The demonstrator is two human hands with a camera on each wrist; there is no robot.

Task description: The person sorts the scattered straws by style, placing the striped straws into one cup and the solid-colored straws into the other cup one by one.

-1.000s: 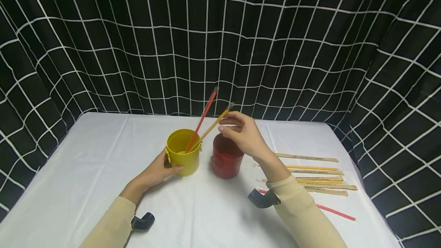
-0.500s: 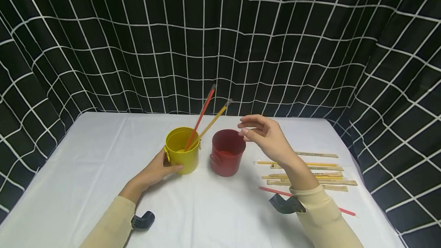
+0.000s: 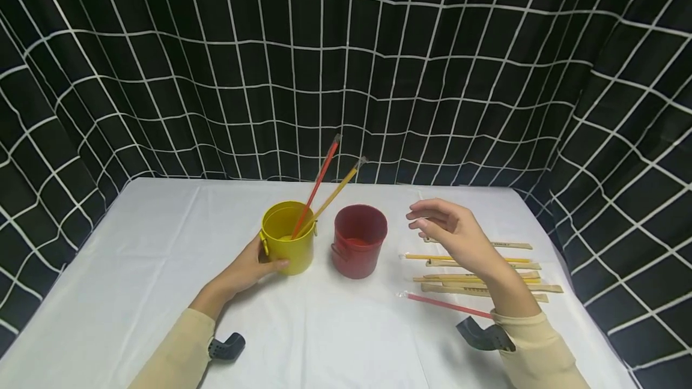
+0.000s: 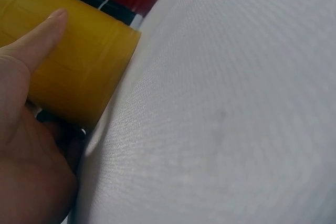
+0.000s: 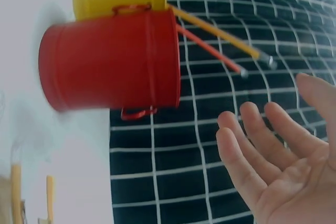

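Observation:
My left hand holds the yellow bucket from its left side; in the left wrist view the thumb presses along the wall of the bucket. A red straw and a yellow straw, both in clear wrappers, lean out of that bucket to the right. Just right of it stands a red bucket with nothing visible inside. My right hand hovers right of the red bucket, fingers loosely bent and holding nothing. In the right wrist view its fingers spread apart from both buckets.
On the right of the white-covered table lie several paper-wrapped straws, yellow straws and a red straw, partly under my right forearm. A black curtain with a white grid encloses the back and sides.
My right hand has moved right, from beside the yellow straw's top, past the red bucket toward the loose straws. The left hand and both buckets stay in place.

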